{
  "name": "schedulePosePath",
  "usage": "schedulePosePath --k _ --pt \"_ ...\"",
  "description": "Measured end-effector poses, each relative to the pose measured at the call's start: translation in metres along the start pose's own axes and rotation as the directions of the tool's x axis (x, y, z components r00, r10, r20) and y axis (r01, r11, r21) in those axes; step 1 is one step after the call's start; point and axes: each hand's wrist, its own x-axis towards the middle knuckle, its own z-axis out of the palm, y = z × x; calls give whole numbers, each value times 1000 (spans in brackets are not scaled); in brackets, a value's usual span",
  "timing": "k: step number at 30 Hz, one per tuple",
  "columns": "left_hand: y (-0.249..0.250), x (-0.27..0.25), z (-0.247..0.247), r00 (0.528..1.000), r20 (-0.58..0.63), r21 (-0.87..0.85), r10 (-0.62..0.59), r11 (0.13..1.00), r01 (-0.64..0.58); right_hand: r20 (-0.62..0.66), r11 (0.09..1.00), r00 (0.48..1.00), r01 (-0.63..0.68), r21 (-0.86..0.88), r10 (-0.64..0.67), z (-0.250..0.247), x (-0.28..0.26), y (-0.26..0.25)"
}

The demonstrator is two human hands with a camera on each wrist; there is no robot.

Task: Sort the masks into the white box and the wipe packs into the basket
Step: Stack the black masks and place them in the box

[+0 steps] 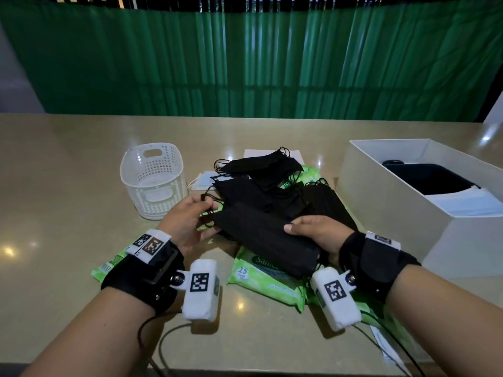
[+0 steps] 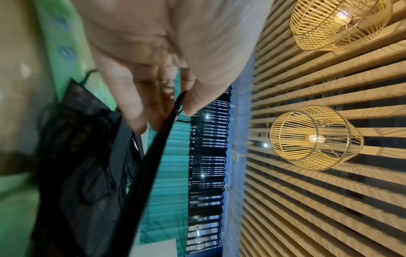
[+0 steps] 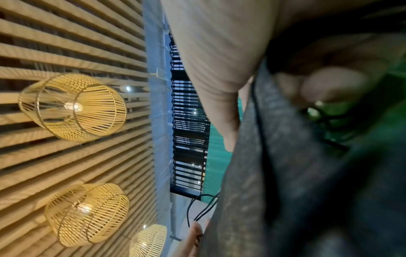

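Above the table, both hands pinch black masks.

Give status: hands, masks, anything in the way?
Both hands on black mask stack: left hand pinches ear loops, right hand grips the near end. White box right, basket empty. Loose masks cover wipe packs.

Wipe pack brand: white lettering on the green front reads "Sanic…"; the rest lies hidden under a black mask.
Wipe pack count: "15" in blue on a white patch, with smaller print below it, too small to read.
Wristband tags: black-and-white square code patterns, no letters.
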Motion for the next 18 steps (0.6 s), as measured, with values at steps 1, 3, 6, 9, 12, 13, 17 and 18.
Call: schedulePosePath --k 1,3,6,9,12,13,17,18 --pt "-1 1 -4 1000 -10 7 -21 1000 21 2 999 1000 -5 -49 5 0 0 3" --pt "0 1 -8 1000 3 -28 -31 999 31 2 995 1000 -1 -101 1 1 1 5" --pt "9 -2 -12 996 87 -196 -34 979 51 4 990 1000 -3 -138 4 2 -1 2" --pt "20 -7 -14 984 175 -225 26 974 14 6 987 1000 -11 -160 12 1 -3 4" --pt "27 -14 -15 963 258 -159 80 986 -39 -2 990 1000 -26 -136 25 1 -2 6" --pt "28 -16 -16 958 274 -144 84 989 -46 0 992 1000 -25 -125 25 1 -2 6" --pt "31 -14 -24 965 217 -185 144 977 -104 11 997 1000 -1 -83 2 0 -4 8" --pt "32 -14 -27 972 187 -160 144 981 -114 11 996 1000 5 -85 -4 0 -4 8"
